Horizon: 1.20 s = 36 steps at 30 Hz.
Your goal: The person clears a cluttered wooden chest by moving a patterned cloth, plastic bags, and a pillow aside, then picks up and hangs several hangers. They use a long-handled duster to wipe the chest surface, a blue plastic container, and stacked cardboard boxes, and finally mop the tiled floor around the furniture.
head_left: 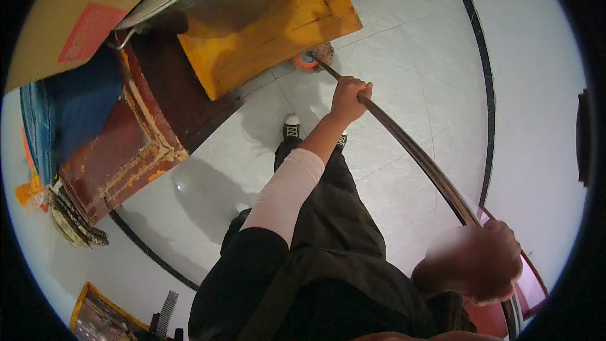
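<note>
My left hand [349, 98] grips the lower part of a long metal mop handle [416, 151] with its fingers closed around it. Higher up, close to my body at the lower right, my right hand [504, 241] is wrapped on the same handle; a blurred patch lies over part of that area. The handle slants down to a mop head [324, 57] with an orange ring and brownish strands. That head rests on the pale tiled floor [378, 161], at the edge of a yellow wooden board [279, 33], which may hide part of it.
Left of me stands a worn red-brown wooden piece of furniture [113, 151] with blue cloth [80, 118] on it. A tan panel with a red paper [90, 31] is at upper left. A white wall with a black skirting strip [490, 104] runs along the right.
</note>
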{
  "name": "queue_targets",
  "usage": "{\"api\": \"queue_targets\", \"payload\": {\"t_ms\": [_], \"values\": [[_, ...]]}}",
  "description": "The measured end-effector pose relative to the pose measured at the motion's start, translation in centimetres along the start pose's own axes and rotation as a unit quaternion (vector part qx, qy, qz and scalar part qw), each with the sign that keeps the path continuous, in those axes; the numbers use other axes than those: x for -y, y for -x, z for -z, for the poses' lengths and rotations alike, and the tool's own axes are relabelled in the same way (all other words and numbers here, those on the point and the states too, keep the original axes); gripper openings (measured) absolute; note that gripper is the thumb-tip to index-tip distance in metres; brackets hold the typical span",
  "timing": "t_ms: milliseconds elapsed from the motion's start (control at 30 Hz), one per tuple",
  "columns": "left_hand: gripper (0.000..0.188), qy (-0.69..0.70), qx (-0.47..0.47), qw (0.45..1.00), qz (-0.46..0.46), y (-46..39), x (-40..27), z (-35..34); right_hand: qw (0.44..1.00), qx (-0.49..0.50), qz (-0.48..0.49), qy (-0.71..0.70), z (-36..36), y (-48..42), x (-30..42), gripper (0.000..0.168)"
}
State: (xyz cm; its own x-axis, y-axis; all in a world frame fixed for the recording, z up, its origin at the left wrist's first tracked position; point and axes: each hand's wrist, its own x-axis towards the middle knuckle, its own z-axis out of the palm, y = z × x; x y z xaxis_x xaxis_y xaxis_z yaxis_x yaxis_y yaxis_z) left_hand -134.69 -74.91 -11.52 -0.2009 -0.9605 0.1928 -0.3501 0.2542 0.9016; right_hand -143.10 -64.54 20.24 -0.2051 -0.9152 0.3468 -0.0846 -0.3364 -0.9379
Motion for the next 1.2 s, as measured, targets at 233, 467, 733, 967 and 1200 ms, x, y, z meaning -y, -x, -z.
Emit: {"api": "queue_targets", "payload": {"t_ms": [233,467,733,967,1200], "values": [[0.030,0.019,0.013,0.999,-0.047,-3.3,1.5,-3.2,0.998,-0.055,0.005,0.024,3.0,0.1,-0.8,0.027],[0.015,0.077,0.188,0.979,0.001,0.3,-0.3,-8.9,0.985,-0.159,-0.037,0.052,7.1,1.6,-0.6,0.025],[0.033,0.153,0.205,0.967,-0.015,1.2,-6.9,-14.1,0.991,-0.093,0.049,0.086,9.5,1.8,1.9,0.028],[0.035,0.121,0.044,0.992,-0.019,2.0,-9.6,-9.2,0.982,-0.178,0.062,0.030,13.0,2.9,3.5,0.030],[0.026,0.055,-0.053,0.996,0.040,3.8,-5.3,-6.3,0.993,-0.011,0.084,-0.087,10.9,-1.3,4.8,0.040]]}}
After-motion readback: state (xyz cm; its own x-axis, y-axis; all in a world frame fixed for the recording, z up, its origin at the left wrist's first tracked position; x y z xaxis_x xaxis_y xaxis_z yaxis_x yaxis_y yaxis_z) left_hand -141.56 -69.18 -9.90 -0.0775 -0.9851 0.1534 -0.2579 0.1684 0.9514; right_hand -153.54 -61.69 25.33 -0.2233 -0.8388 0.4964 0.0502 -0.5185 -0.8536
